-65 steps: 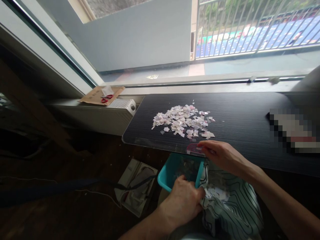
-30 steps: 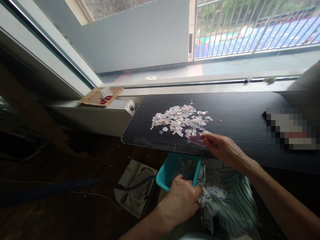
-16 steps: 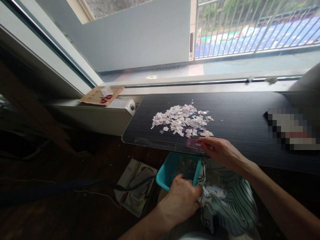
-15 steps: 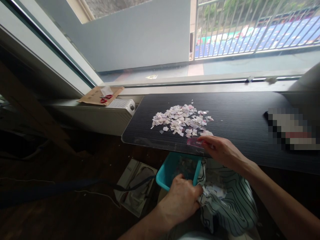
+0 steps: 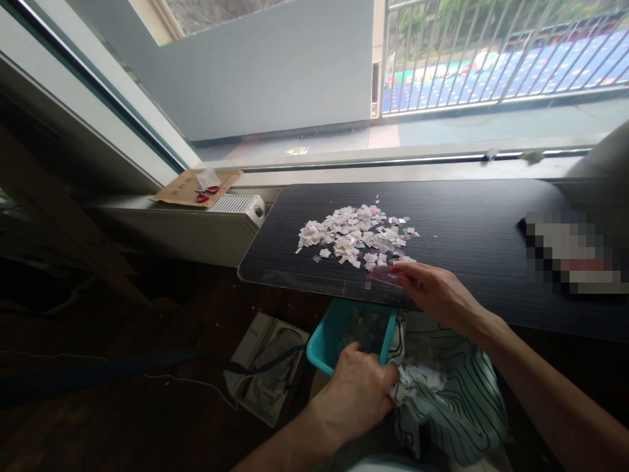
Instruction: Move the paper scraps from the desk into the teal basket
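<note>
Near the front edge of the dark table (image 5: 481,219), my right hand (image 5: 435,288) pinches a flat, see-through pink plastic piece (image 5: 384,275). Its far end points left, along the near side of a loose heap of small white and pinkish paper scraps (image 5: 351,236). A small separate scrap (image 5: 368,286) lies by that end. Below the table edge, my left hand (image 5: 361,387) is closed on the near rim of a turquoise tub (image 5: 324,341). Clear-looking bits (image 5: 368,324) lie in the tub. Its fingertips are partly hidden.
Beside the tub, a striped cloth (image 5: 466,373) carries more white scraps (image 5: 422,377). An open box (image 5: 268,367) stands on the floor, a strap across it. Red-handled scissors (image 5: 208,193) lie on a brown envelope (image 5: 177,188) near the radiator (image 5: 240,204). A blurred-out object (image 5: 574,252) is at the table's right.
The pink piece in my right hand has shifted slightly up and tilted, and a small scrap now shows apart from its left end. My left hand stays on the tub.
</note>
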The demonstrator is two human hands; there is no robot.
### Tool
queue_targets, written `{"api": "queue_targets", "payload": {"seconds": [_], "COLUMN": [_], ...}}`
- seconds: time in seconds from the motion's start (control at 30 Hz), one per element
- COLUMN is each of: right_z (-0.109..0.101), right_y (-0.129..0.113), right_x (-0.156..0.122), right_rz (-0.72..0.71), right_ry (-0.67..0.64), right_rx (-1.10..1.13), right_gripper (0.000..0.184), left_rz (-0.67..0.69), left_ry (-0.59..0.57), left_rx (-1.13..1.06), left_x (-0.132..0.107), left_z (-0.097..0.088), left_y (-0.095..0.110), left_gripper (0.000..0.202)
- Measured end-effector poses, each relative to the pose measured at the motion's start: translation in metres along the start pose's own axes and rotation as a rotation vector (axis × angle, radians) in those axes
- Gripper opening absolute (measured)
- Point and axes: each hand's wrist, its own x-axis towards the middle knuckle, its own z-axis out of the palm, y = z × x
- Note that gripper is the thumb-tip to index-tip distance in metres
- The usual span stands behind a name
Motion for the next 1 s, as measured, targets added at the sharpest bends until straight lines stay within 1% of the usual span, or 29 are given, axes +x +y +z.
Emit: {"api": "queue_targets", "payload": {"seconds": [0.1,0.17,0.3,0.4,0.6,0.73,0.8,0.93,1.0], "right_z": [0.0,0.0,0.0,0.003,0.008,0.009,0.011,0.011,0.01], "right_y": [-0.003,-0.003,-0.001,-0.002,-0.009,-0.007,-0.008,-0.013,-0.014], "right_x": [-0.001,-0.001,0.001,0.001,-0.006,-0.003,-0.003,-0.007,-0.009], "right_rz": [-0.054,-0.064,0.002,0.017,-0.089,-0.017,-0.01,-0.08,-0.085], "right_ry": [-0.059,-0.077,-0.01,-0.009,-0.091,-0.016,-0.009,-0.085,-0.093], "right_rx": [0.042,0.064,0.038,0.034,0.131,0.097,0.092,0.158,0.174], "right_gripper": [0.027,0.027,0.028,0.027,0.026,0.025,0.025,0.026,0.026], "left_rz": [-0.003,-0.001,-0.004,-0.014,-0.02,-0.025,-0.025,-0.02,-0.024], "left_ry": [-0.005,-0.008,0.002,0.015,0.007,0.018,0.019,0.015,0.014], "left_rx": [0.003,0.003,-0.01,-0.019,-0.001,-0.002,-0.004,-0.002,-0.001], "left_x": [0.0,0.0,-0.003,-0.005,-0.006,-0.006,-0.006,-0.006,-0.006], "left_z": [-0.001,-0.001,0.001,0.002,0.002,0.004,0.003,0.003,0.003], "left_y": [0.0,0.0,0.001,0.001,-0.001,-0.001,-0.001,-0.001,-0.001], "left_gripper": [0.01,0.011,0.01,0.009,0.01,0.01,0.009,0.011,0.012]}}
